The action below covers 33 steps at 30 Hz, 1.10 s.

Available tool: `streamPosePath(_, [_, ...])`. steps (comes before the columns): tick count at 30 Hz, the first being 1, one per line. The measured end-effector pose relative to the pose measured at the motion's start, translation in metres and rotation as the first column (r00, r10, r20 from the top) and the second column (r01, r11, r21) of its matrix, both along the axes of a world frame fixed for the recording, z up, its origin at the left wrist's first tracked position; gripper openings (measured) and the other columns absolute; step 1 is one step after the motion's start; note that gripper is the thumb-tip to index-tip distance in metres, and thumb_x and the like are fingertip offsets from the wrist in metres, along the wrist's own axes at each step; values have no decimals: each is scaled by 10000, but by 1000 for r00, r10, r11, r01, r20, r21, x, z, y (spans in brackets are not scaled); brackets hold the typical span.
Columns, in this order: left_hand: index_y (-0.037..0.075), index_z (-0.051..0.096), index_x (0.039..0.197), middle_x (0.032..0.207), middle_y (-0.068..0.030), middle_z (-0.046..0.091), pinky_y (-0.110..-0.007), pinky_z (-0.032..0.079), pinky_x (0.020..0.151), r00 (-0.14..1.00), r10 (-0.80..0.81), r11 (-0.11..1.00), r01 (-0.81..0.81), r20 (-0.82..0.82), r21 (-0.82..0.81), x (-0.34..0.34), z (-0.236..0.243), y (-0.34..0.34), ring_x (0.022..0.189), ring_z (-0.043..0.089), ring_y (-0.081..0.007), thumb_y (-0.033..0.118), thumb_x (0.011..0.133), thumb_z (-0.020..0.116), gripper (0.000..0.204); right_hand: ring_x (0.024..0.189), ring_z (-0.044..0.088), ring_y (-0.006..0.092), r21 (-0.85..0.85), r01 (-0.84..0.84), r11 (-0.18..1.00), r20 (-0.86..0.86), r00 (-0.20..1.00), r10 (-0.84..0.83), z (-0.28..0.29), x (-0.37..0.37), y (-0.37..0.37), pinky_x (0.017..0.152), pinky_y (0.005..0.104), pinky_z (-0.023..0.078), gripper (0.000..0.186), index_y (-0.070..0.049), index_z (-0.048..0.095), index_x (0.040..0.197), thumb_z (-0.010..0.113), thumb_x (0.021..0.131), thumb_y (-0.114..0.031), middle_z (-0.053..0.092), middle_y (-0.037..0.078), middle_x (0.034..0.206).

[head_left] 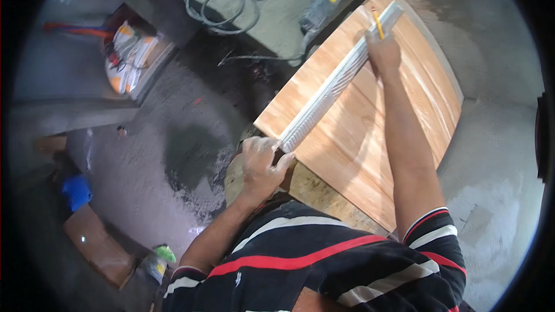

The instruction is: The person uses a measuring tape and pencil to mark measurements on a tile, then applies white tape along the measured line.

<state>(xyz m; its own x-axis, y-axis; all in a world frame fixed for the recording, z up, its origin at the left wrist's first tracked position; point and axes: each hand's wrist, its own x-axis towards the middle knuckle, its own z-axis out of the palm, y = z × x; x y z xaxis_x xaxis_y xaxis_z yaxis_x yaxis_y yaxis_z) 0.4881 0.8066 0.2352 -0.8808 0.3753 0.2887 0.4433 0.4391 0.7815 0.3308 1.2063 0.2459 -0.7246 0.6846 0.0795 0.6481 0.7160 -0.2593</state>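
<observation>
A wood-patterned panel (352, 156), pale orange-brown with streaky grain, lies tilted in front of me. Across it, from the near left edge to the far right corner, runs a long silvery ribbed metal strip (329, 95). At the strip's near end is my left hand (263, 164), its fingers and thumb closed about the end beside the panel's edge. Toward the far end, my right hand (384, 52) is closed on a yellow pencil (378, 25) and rests against the strip. The pencil's lower part is hidden in the fingers.
Beyond the panel, a dusty angle grinder (329, 3) lies on a grey ledge (272, 34) near a coiled cable (222, 8). A white and orange bag (130, 58) sits at the left. Lower left are a blue object (77, 192) and a brown board (98, 245) on the dusty floor.
</observation>
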Motion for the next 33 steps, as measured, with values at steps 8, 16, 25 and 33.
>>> streamPosePath(8, [33,645,1062,1026,-125,675,-484,461,868,998,-34,999,34,-47,-10,-1,-1,-6,943,597,-349,48,738,854,386,971,735,442,-5,21,1000,-36,999,-21,-3,-3,-10,849,532,586,623,36,686,1151,710,878,-524,748,271,1023])
streamPosePath(16, [39,641,1041,1014,-115,679,-473,448,867,998,-36,999,34,-58,-32,-3,-4,-1,933,597,-330,64,749,850,360,971,736,437,-21,7,1000,-50,999,-8,10,-6,-8,851,521,590,572,55,646,1201,700,878,-414,745,280,1016])
streamPosePath(25, [44,633,1053,1019,-118,673,-478,456,860,998,-32,999,31,-49,-30,-5,1,-2,940,592,-338,64,757,849,367,943,740,431,18,-17,1000,-64,998,18,6,-9,-9,828,523,594,591,56,661,1226,693,879,-420,748,276,999])
streamPosePath(33, [39,633,1050,1025,-127,667,-482,461,861,998,-31,999,31,-46,-8,-6,-1,-2,949,587,-348,59,756,851,366,921,744,431,38,-44,998,-75,996,46,4,-6,-8,817,528,597,596,53,667,1220,692,881,-436,750,271,984])
